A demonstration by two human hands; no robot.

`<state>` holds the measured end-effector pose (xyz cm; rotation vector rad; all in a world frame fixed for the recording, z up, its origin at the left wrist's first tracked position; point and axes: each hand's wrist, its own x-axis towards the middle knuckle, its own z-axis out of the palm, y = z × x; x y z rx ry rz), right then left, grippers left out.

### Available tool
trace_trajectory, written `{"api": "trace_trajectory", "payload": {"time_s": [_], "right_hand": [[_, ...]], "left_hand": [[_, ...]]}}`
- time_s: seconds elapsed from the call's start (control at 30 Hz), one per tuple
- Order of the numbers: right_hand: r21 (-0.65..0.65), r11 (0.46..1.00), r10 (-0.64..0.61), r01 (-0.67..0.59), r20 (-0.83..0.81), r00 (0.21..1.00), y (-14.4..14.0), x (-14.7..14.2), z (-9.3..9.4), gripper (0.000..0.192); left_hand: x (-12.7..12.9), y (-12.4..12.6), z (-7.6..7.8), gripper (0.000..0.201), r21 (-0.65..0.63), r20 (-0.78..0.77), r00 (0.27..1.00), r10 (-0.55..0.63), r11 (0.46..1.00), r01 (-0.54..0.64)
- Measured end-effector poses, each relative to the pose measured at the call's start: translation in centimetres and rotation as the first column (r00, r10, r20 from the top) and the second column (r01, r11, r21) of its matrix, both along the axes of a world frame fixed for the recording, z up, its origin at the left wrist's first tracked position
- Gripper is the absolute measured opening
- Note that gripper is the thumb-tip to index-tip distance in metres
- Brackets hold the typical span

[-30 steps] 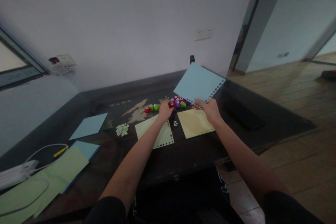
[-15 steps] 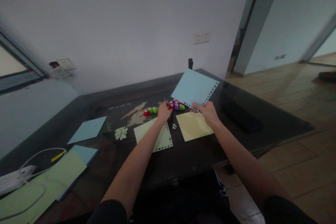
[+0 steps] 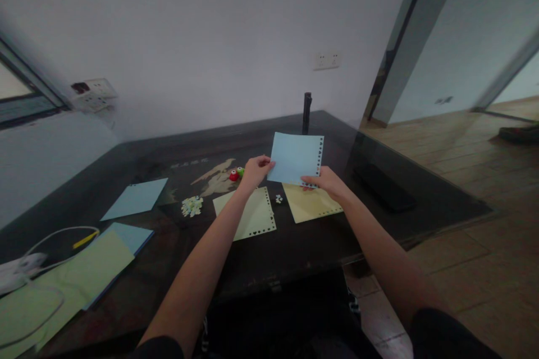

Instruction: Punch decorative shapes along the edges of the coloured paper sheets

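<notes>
A light blue sheet of paper is held up over the table, with punched shapes along its right edge. My right hand grips its lower right corner, thumb in front. At the left edge, my left hand has its fingers closed on the paper. Under the blue sheet lies a yellow sheet with small holes. A pale green sheet, punched along two edges, rests beneath my left forearm. Just left of that hand sit a red craft punch and a partly hidden green one.
Paper cut-outs form a pile at left and a tiny heap between the sheets. More blue paper, a green stack and a white cable lie left. A long black object lies right; a black upright object stands behind.
My left hand has left the craft punches and come to the blue sheet's left edge. The blue sheet has been lowered, turned more level and now blocks several punches from sight.
</notes>
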<state>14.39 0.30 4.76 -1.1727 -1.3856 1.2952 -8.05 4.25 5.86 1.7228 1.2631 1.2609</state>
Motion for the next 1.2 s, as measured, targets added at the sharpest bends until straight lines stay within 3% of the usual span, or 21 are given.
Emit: {"api": "trace_trajectory", "payload": {"time_s": [0.17,0.43,0.53,0.63,0.7,0.83,0.97,1.2], "right_hand": [[-0.005,0.993,-0.118,0.118,-0.027,0.993,1.1,1.3,-0.4,0.015],[0.113,0.944,-0.308,0.309,-0.024,0.951,2.1,2.8,-0.5,0.016],[0.214,0.915,-0.363,0.343,0.064,0.929,2.5,3.3,-0.9,0.017],[0.308,0.89,-0.421,0.337,0.267,0.867,2.7,4.1,-1.0,0.02],[0.333,0.894,-0.427,0.301,0.427,0.797,2.7,4.6,-0.8,0.024],[0.309,0.924,-0.377,0.226,0.638,0.671,2.1,5.4,-0.5,0.03],[0.249,0.952,-0.304,0.177,0.707,0.638,1.6,6.1,-0.6,0.019],[0.149,0.972,-0.23,0.183,0.777,0.586,1.2,6.7,-0.5,0.008]], "left_hand": [[0.2,0.0,-0.1,0.011,-0.042,-0.008,1.0,0.022,0.999,-0.022],[1.1,-0.9,0.5,0.009,-0.149,-0.033,0.999,0.013,0.989,-0.018],[1.4,-1.4,0.7,0.016,-0.098,-0.096,0.994,0.054,0.993,-0.063],[2.0,-2.1,0.7,0.031,-0.039,-0.172,0.982,0.079,0.996,-0.086],[2.4,-2.5,0.6,0.032,-0.047,-0.223,0.973,0.053,0.997,-0.065],[3.5,-2.7,-0.6,0.026,-0.188,-0.246,0.967,-0.072,0.982,0.026],[4.3,-3.1,-1.5,0.025,-0.245,-0.293,0.947,-0.129,0.968,0.056],[5.1,-4.6,-1.1,0.024,-0.275,-0.437,0.871,-0.223,0.955,0.106]]}}
